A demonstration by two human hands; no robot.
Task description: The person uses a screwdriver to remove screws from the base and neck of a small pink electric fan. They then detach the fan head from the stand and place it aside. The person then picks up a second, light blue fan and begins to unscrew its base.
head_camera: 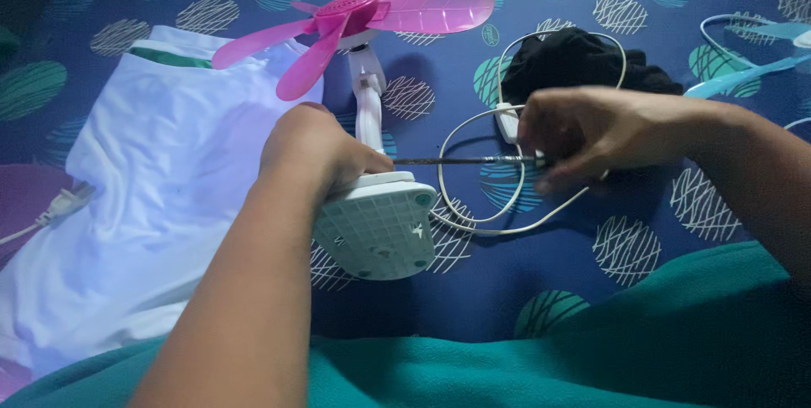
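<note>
Dark blue bedsheet (473,290) printed with teal and white scribbled circles, spread flat beneath everything; teal fabric (591,357) across the near edge.

Small fan (372,121) lying tipped on the sheet at centre — pink blades (397,11) pointing away, white neck, white base (380,226) turned up toward the camera. Left hand (317,155) closed over the top of the base, pinning it. Right hand (591,138) pinched shut around the handle end of a thin dark screwdriver (460,160), shaft held level, tip directed at the side of the base just under the left thumb; exact contact point hidden by the hand.

Procedure for the step in hand, as judged:
- Keep the shaft in line with the screw axis; avoid any tilt, since a slim tip slips easily out of a shallow head.
- Press inward first, then turn slowly.
- Hold the base firm with the left hand — smooth plastic, likely to rotate on soft cloth.
- Keep the white cable (473,197) clear of the shaft; loops lie directly below it.

Materials: base underside moulded in a fine grid with small holes; blades thin, glossy, translucent; cable rubbery, coiled loosely. White garment (160,188) to the left, soft and creased; black cloth (574,62) bunched behind the right hand; pale blue fan parts (760,45) at the far right.
</note>
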